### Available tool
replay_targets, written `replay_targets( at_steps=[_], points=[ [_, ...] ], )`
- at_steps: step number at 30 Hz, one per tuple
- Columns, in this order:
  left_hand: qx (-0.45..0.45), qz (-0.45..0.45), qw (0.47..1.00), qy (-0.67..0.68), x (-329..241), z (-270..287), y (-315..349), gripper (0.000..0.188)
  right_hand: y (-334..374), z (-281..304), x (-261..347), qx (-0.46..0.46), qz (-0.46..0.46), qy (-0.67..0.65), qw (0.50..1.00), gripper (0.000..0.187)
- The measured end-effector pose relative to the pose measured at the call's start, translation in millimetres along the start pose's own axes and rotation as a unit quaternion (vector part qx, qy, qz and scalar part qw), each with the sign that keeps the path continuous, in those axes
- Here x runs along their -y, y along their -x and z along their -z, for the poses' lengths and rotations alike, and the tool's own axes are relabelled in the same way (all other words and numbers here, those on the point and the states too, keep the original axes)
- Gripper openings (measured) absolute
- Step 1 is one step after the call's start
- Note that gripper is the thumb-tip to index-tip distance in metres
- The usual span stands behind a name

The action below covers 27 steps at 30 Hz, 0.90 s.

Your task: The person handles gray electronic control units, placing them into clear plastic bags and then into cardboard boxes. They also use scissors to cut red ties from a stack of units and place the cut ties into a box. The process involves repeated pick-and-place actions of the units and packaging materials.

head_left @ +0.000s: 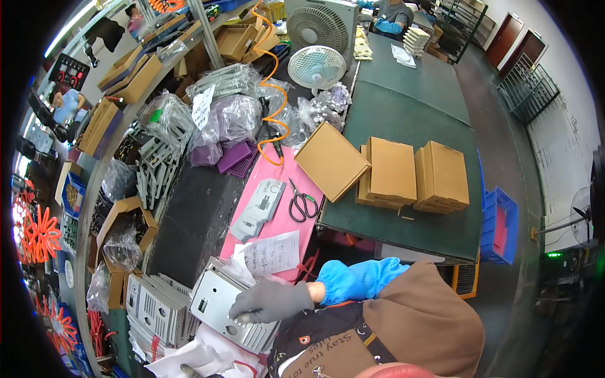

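Observation:
My right hand (270, 302), in a grey glove with a blue sleeve cover behind it, rests on the top silver metal panel (214, 300) of a stack. Its fingers lie bent against the panel's face, not wrapped round an edge. Of my left hand (188, 370) only a grey gloved fingertip shows at the lower edge, by crumpled white wrapping (205, 354); the rest is out of sight. Just beyond the stack lie a handwritten paper sheet (272, 253), another silver panel (258, 209) and black-handled scissors (302, 203) on a pink mat (287, 234).
More silver panels (157, 307) stand left of the stack. Brown cardboard boxes (391, 169) sit on the green table (413, 94) to the right. A coiled orange hose (272, 88) hangs over the bench. Behind are bagged parts (233, 116) and fans (317, 67); a blue crate (500, 223) is at right.

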<state>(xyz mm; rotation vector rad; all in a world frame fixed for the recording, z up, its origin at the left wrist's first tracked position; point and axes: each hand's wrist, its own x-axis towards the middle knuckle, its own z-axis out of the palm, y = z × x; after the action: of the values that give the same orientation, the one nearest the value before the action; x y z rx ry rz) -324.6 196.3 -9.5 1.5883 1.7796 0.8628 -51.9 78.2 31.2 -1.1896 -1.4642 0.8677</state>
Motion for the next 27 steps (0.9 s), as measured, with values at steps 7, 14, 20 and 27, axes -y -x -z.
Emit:
replay_targets(
  at_steps=[7,14,20,27],
  points=[
    [-0.029,0.064,0.946,-0.315,87.8,15.5,-23.5,0.087,19.6,13.4,-5.8,-0.079,-0.073,0.01,0.994,0.022],
    [0.017,0.13,0.902,-0.411,142.9,40.1,-26.6,0.097,37.0,29.0,-10.4,-0.072,-0.185,0.069,0.978,0.034],
    [-0.094,0.036,0.958,-0.268,154.6,39.4,-51.9,0.104,84.2,53.6,-65.5,-0.11,-0.162,0.327,0.925,0.029],
    [-0.169,-0.046,0.949,-0.262,118.1,69.2,-49.1,0.064,22.5,117.7,-164.8,-0.07,-0.19,0.514,0.833,0.033]
  ],
)
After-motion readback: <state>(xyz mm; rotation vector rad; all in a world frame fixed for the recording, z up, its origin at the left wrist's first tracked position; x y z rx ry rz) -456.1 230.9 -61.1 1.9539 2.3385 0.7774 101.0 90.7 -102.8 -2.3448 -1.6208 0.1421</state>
